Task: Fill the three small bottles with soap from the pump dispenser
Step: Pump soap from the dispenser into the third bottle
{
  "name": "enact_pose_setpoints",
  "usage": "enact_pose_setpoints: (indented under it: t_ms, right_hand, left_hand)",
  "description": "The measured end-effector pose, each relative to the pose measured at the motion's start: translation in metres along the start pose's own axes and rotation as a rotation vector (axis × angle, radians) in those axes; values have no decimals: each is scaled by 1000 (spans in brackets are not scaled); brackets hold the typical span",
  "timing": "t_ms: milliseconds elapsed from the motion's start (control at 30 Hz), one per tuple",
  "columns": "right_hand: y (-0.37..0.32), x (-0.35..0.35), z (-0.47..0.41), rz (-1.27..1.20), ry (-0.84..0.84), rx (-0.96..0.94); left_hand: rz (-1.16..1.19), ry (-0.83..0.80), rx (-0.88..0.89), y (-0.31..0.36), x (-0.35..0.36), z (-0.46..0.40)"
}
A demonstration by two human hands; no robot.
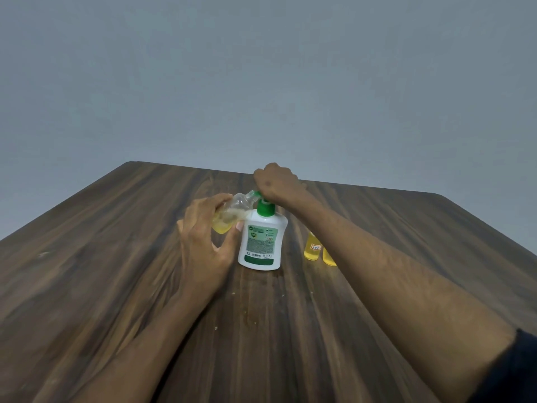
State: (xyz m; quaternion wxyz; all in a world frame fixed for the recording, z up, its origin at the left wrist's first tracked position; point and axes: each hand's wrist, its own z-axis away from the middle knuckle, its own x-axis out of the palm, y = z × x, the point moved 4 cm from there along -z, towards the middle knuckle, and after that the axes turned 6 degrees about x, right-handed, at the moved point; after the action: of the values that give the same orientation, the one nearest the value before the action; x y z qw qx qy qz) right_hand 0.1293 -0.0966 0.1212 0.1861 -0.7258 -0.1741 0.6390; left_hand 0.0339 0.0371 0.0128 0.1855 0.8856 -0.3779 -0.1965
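A white pump dispenser (260, 242) with a green pump head stands mid-table. My right hand (276, 181) rests closed on top of the green pump head. My left hand (203, 231) grips a small clear bottle (232, 212), tilted with its open mouth against the green spout; yellow soap sits in its lower part. To the right of the dispenser stand two small bottles of yellow soap: one with a white label (313, 248), and another (329, 258) partly hidden behind my right forearm.
The dark wooden table (116, 257) reaches to a grey wall (261, 82) at the back. A few small crumbs or drops lie on the wood in front of the dispenser. A dark sleeve (511, 370) shows at the lower right.
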Motion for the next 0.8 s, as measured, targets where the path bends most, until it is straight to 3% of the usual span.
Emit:
enact_pose_setpoints:
  t_ms: [800]
  right_hand:
    - [1,-2,-1,-28,62,7]
  left_hand:
    - [21,15,-10,1,0,-1]
